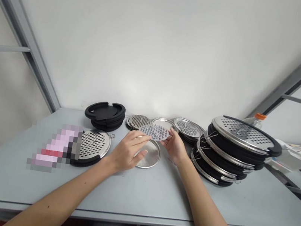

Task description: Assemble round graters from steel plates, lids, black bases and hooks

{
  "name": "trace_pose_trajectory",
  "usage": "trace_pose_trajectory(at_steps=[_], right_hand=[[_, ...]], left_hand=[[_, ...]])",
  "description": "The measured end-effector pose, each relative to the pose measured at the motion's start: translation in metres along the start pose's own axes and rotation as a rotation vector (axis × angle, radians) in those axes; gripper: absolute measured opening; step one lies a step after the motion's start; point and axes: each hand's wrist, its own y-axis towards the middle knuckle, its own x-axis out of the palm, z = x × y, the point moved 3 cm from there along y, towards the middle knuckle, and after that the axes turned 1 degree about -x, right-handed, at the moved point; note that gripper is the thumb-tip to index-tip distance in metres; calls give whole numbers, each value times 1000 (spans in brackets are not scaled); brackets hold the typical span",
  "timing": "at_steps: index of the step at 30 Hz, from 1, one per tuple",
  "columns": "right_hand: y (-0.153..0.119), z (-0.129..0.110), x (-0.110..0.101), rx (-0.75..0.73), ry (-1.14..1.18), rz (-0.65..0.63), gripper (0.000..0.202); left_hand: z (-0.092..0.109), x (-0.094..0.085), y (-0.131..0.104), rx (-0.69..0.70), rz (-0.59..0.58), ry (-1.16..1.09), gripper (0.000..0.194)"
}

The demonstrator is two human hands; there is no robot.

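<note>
A round metal grater disc [155, 132] with raised teeth is held tilted above the table. My right hand [174, 146] grips its right edge between thumb and fingers. On the disc's left side lie the fingertips of my left hand [130, 151], its thumb held apart from the fingers; whether it grips the edge is hard to tell. Below the disc, a shiny round metal ring or plate [149, 159] rests on the table, partly hidden by my left hand. Just behind are a small pile of perforated discs [138, 121] and another metal ring [163, 121].
Black round holders [107, 116] are stacked at the back left, with an assembled grater [94, 145] in front. A tall stack of assembled graters [226, 154] stands right. Grater discs [189, 128] lie behind my right hand. A bottle [258, 120] stands far right.
</note>
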Motion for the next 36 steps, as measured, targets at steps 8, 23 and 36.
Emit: trace_pose_trajectory(at_steps=[8,23,36], right_hand=[[-1,3,0,-6,17,-45,19],[0,16,5,-56,-271,-102,25],[7,20,0,-347,-754,-215,31]], left_hand=[[3,-9,4,54,52,41,29],[-32,-16,-1,-343,-46,127,36],[-41,-13,-16,-340,-502,-21,76]])
